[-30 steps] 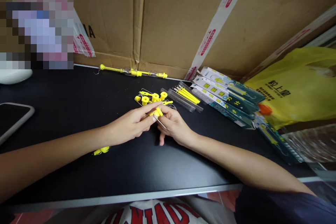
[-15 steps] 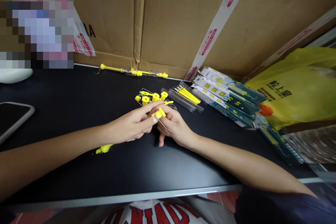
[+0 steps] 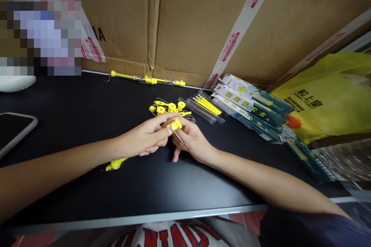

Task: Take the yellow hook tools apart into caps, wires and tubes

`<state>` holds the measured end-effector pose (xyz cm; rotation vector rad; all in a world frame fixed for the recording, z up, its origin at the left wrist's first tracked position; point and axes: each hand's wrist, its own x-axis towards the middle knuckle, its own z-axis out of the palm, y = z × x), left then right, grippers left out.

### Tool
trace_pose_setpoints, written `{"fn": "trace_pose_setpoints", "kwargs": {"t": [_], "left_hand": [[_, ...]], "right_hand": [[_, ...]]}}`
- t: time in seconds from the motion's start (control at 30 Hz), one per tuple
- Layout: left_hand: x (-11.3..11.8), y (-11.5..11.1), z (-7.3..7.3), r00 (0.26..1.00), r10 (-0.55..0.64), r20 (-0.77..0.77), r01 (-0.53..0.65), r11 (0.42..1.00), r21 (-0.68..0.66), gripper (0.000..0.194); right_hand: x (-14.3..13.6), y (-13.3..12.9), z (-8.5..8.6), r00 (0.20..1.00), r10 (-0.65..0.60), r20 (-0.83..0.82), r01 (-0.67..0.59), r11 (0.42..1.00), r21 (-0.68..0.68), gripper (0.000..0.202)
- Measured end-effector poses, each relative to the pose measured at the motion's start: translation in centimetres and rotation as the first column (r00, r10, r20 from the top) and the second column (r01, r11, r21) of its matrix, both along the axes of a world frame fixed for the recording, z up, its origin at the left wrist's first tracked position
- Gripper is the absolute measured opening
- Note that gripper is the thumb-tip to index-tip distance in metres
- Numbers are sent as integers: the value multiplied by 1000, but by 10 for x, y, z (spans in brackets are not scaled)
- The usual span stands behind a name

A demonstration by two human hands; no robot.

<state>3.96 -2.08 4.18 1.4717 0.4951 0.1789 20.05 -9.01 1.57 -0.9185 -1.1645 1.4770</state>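
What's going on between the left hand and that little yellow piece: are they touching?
Touching. The head view shows the left hand gripping the yellow piece, its thumb tip against the near edge.

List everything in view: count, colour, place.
Cap piece: one, yellow, centre
Metal wire: one, silvery, centre
Small parts: several, mostly yellow, centre
Rods: several, yellow, centre right
Tubes: several, transparent, centre right
Hooked assembly: count unclear, yellow, back edge
Loose piece: count unclear, yellow, front left
Boxes: at least four, white and teal, right
Bag: one, yellow, far right
Phone: one, dark, left
Rounded object: one, white, far left
Cardboard: count unclear, brown, back
Tape: several, white, back
Table: one, black, underneath
Left hand: one, bare, centre
Right hand: one, bare, centre
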Motion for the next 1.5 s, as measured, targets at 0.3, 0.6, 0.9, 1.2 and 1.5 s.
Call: {"fn": "trace_pose_setpoints", "kwargs": {"t": [0.3,0.6,0.9,1.2,1.5], "left_hand": [[-1,2,1,1000,9,-15,-8,999,43,52],[0,-1,9,996,82,34,-88,966,242,42],[-1,2,2,999,-31,30,27,991,130,45],[-3,-3,6,998,-25,52,19,992,125,61],[0,-2,2,998,-3,-65,14,985,170,65]], "right_hand": [[8,0,4,992,103,-73,-110,989,-98,23],[18,3,4,992,113,51,-114,993,31,26],[5,-4,-7,992,36,124,-50,993,107,26],[7,-3,-6,995,52,83,-58,995,78,30],[16,2,3,992,-89,87,85,995,43,32]]}}
